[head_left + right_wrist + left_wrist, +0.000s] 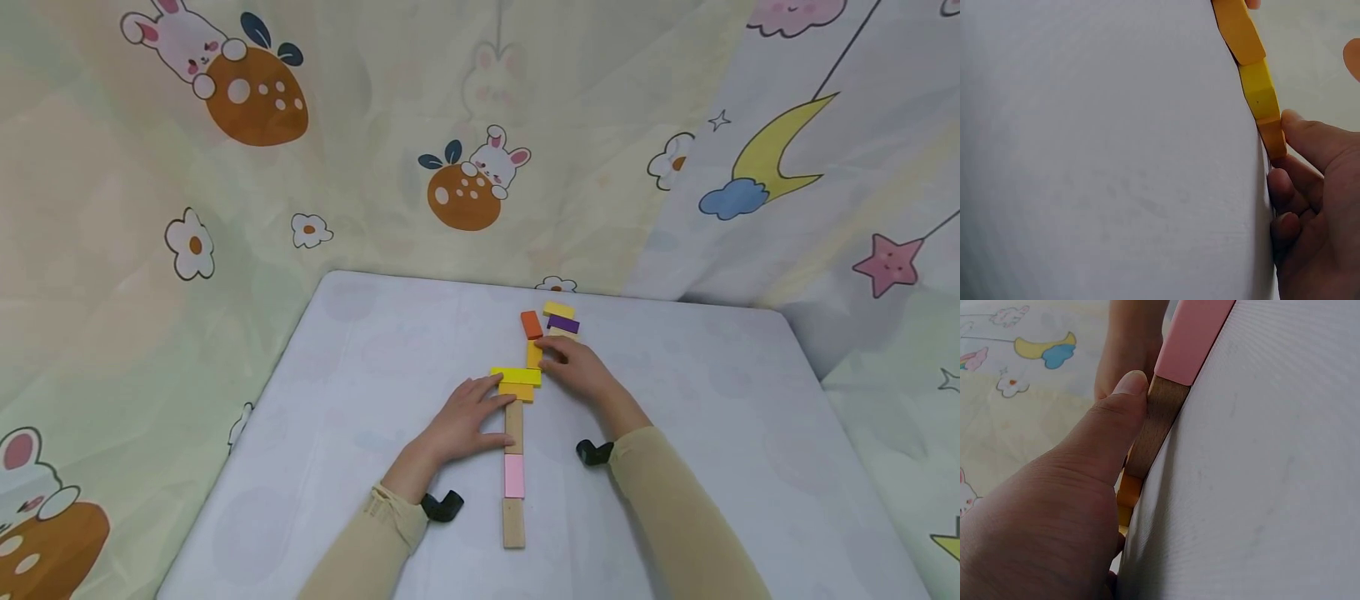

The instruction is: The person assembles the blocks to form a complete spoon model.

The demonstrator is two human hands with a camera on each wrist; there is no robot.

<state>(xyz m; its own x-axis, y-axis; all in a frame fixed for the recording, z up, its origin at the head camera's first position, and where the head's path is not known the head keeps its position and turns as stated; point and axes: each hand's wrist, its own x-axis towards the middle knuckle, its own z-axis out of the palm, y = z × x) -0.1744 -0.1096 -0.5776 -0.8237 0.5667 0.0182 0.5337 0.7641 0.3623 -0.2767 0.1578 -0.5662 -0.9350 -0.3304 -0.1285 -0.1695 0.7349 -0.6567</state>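
Note:
A single file of small blocks runs up the table. From the near end come a plain wooden block [513,523], a pink block [513,477], another wooden block [513,425], an orange block [517,393] set crosswise, a yellow block [517,377] beside it, and a light-orange block [533,357]. My left hand [463,423] lies along the left side, its extended fingers touching the yellow and orange blocks and the thumb against the wooden one [1159,422]. At the far end, my right hand [576,368] pinches the light-orange block [1272,140] between thumb and forefinger.
Just beyond the right hand, a red-orange block [531,324] lies near the file's far end. To its right are a yellow block [558,309], a purple block [564,323] and a partly hidden pale block [564,333]. A patterned cloth [375,167] hangs behind the white table [337,333].

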